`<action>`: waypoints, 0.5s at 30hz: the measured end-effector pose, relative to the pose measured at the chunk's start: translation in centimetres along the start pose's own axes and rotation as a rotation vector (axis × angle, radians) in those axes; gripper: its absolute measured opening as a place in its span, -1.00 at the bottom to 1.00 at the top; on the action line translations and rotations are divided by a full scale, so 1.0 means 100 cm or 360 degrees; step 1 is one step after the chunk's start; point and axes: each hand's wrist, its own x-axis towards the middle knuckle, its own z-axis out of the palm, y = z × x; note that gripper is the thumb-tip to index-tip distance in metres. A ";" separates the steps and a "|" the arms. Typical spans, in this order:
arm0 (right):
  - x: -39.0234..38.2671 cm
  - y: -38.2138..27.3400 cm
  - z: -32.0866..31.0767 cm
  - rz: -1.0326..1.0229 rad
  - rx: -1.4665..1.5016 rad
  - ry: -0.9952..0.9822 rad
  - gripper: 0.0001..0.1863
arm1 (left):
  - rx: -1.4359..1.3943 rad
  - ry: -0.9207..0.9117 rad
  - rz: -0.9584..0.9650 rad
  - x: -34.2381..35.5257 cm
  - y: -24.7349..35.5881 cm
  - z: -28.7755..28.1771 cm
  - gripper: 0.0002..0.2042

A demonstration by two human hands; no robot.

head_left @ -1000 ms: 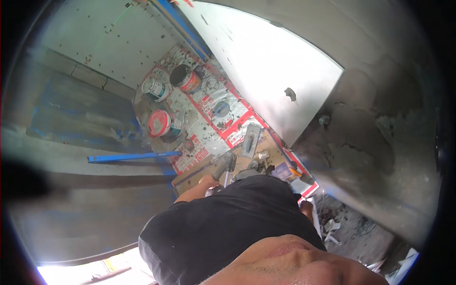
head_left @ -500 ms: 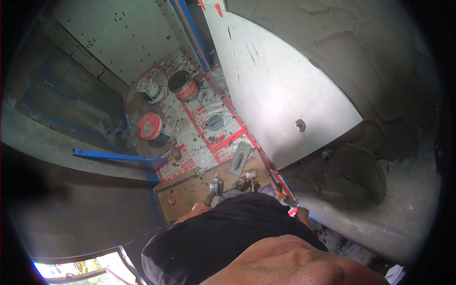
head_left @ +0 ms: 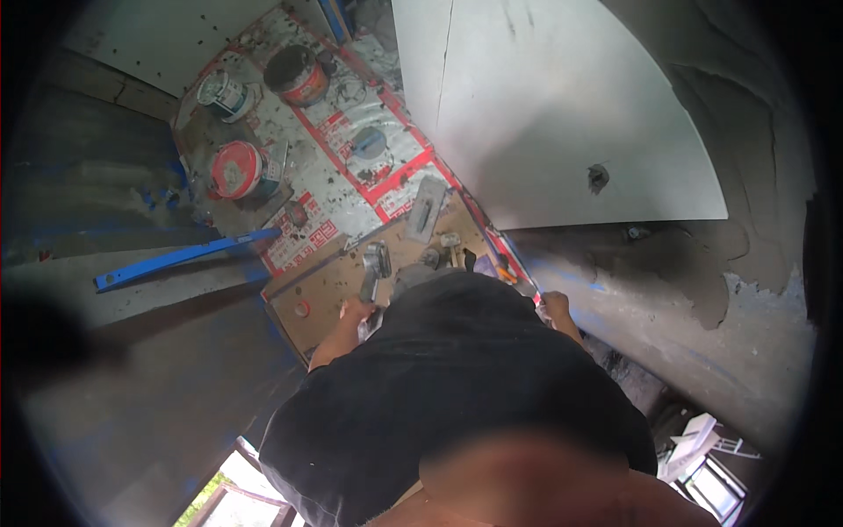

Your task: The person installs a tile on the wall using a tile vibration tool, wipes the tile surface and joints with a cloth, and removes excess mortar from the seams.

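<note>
over brown sheet [head_left: 327, 288], left hand [head_left: 355, 309] grips grey tool [head_left: 370, 283], right hand [head_left: 555, 306] apart

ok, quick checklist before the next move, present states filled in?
1. Left hand on the grey tool: looks ok.
2. Right hand grip: cannot tell, too small.
3. Red-topped bucket upright: ok.
4. Flat trowel clear of both hands: ok, lies on the floor.
5. Floor sheet clean: not ok, dark spots.
6. White panel, dark patch a hole or smear: cannot tell.
</note>
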 end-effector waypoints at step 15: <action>0.055 -0.220 -0.036 0.0339 -0.0282 0.0223 -0.65 | 0.0192 0.0132 0.0245 0.105 -0.106 -0.050 -0.37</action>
